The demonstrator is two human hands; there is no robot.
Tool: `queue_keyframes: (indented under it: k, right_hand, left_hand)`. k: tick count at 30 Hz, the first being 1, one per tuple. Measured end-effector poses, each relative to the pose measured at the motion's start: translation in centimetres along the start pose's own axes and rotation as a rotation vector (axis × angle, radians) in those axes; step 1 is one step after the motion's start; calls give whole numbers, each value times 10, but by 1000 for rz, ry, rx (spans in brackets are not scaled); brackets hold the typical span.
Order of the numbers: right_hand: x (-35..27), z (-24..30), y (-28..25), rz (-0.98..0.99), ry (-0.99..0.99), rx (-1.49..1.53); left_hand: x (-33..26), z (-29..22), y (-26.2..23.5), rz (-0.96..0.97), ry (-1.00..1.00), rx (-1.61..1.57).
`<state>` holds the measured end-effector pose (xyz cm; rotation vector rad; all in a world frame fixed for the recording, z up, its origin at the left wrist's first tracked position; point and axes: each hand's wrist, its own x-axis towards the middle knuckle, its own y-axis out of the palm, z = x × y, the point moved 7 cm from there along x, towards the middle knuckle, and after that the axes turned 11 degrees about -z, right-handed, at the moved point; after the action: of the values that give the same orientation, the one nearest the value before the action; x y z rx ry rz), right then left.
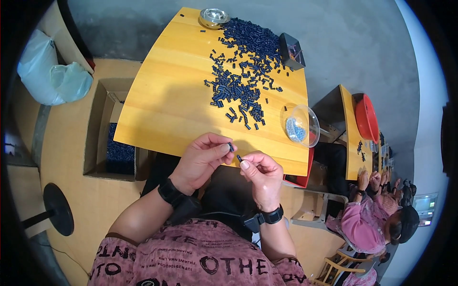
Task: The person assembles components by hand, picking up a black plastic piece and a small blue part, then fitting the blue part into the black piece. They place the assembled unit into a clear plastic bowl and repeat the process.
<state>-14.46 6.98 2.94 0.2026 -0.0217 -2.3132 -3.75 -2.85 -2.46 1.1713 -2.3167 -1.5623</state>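
Observation:
Close to the table's near edge, my left hand (206,155) pinches a small dark cylindrical piece (231,147) between thumb and fingers. Just to its right, my right hand (261,174) grips another small dark piece (239,158), thinner in look, by thumb and forefinger. The two pieces are near each other but apart. Beyond my hands, a loose spread of similar dark blue-black cylinders (238,90) covers the yellow table (162,100), thickening into a heap toward the far edge. A clear plastic tub (312,126) with tiny pale-blue bits stands at the right edge.
A metal bowl (214,18) and a black box (292,51) stand at the far end. On the floor at left, a cardboard box (98,128) holds more dark pieces, near plastic bags (40,71). At right, people sit along another table (350,109) with a red basin (366,118).

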Motion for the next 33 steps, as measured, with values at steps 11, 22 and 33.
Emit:
queue_keyframes:
  k: [11,22,33]
  right_hand:
    - [-6,-5,3,-21,13,29]
    - [-8,1,5,-46,-52,-34]
    - [-11,9,13,-94,-325,-105]
  left_hand:
    - [-3,7,4,103,-9,-73]
    - [-6,4,7,99,18,1]
    - [-10,-12,15,66,176,296]
